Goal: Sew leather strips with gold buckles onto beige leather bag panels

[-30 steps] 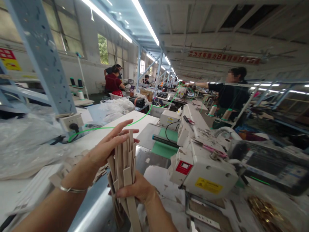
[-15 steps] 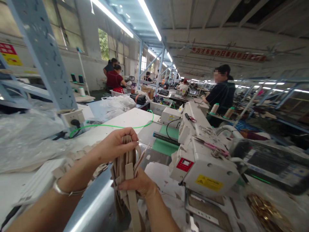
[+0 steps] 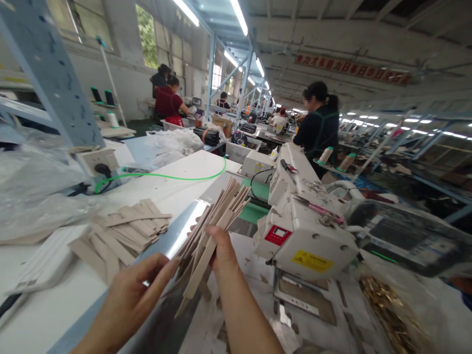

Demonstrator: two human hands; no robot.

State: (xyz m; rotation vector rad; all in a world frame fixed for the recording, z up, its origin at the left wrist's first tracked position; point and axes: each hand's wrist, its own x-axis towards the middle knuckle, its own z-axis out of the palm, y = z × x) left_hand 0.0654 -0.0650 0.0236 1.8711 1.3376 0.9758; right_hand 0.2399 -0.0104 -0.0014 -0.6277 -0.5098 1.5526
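Right hand (image 3: 224, 251): you clamped it around the strip bundle (image 3: 207, 248).
Left hand (image 3: 134, 295): was at its lower end, closure unclear.
Bench (image 3: 167, 186): loose strips (image 3: 129, 227) lay to your left.

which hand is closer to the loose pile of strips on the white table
Left. The left hand is just on the near side of the loose pile; the right hand is farther off to the right, gripping a bundle of strips.

Tube lights (image 3: 239, 17) overhead, dim roof (edges stretched), slight blur
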